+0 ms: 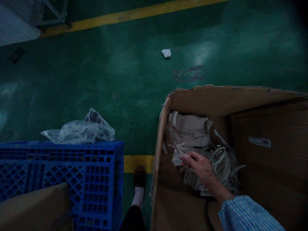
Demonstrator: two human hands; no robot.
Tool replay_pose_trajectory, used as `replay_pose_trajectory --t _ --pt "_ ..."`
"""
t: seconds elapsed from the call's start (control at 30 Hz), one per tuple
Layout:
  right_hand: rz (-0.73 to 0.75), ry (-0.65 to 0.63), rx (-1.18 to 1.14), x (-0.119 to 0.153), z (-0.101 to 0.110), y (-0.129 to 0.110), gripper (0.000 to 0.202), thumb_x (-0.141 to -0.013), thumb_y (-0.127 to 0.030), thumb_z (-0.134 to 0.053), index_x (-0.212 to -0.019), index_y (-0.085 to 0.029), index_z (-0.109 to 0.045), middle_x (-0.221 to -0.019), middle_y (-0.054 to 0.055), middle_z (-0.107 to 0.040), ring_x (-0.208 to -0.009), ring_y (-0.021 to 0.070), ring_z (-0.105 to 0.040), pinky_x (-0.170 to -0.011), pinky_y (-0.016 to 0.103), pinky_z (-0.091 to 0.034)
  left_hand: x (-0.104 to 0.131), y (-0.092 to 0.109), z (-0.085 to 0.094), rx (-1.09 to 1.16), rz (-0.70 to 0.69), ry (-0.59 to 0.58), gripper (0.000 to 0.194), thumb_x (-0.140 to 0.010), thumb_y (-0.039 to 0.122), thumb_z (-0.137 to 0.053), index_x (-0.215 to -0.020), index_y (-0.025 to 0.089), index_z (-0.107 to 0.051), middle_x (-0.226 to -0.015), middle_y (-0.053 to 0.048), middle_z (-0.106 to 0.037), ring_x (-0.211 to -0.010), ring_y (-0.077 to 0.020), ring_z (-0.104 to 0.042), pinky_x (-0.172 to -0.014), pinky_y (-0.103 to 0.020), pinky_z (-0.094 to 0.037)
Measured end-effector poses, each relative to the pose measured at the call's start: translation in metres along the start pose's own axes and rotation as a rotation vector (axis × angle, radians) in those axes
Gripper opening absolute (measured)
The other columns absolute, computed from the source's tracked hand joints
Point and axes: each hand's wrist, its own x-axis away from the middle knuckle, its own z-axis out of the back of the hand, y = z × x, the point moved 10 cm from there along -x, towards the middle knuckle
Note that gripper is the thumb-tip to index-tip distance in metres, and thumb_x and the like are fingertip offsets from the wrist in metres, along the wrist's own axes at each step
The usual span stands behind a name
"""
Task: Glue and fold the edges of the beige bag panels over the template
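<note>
My right hand (198,165) reaches down into a big open cardboard box (197,99). Its thumb and fingers are pinched on the gathered end of a pale, tied bundle of thin layered pieces (190,126), whose material I cannot make out. The bundle leans against the box's left wall, drawn together where my fingers are. Under and beside my wrist lies a tangle of whitish strips (220,160). My left hand is out of the picture.
A blue plastic pallet (98,189) stands left of the box, with clear plastic film (79,131) over its far edge. A brown carton (36,208) sits at lower left. My foot (139,179) is between pallet and box. A white scrap (166,53) lies on the green floor.
</note>
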Motion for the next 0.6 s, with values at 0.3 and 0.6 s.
replay_pose_trajectory --t 0.3,0.6 --pt "0.349 0.079 0.215 0.056 -0.042 -0.012 0.026 -0.1 -0.036 -0.051 -0.083 -0.024 -0.067 -0.089 0.008 -0.072 -0.084 0.0213 -0.068 -0.079 0.032 -0.054 0.061 0.0 -0.072 0.276 -0.026 0.063 0.079 -0.082 0.074 -0.073 -0.143 0.023 -0.061 -0.161 -0.013 -0.05 -0.15 -0.0335 -0.045 -0.11 -0.04 -0.051" --pt "0.46 0.097 0.227 0.104 -0.079 -0.031 0.025 -0.104 -0.022 -0.048 -0.097 -0.021 -0.072 -0.1 0.011 -0.069 -0.097 0.0233 -0.065 -0.087 0.037 -0.055 0.036 0.021 -0.039 0.409 -0.002 0.307 0.028 -0.08 0.029 -0.084 -0.103 0.014 -0.078 -0.115 -0.013 -0.077 -0.11 -0.0241 -0.072 -0.099 -0.03 -0.054"
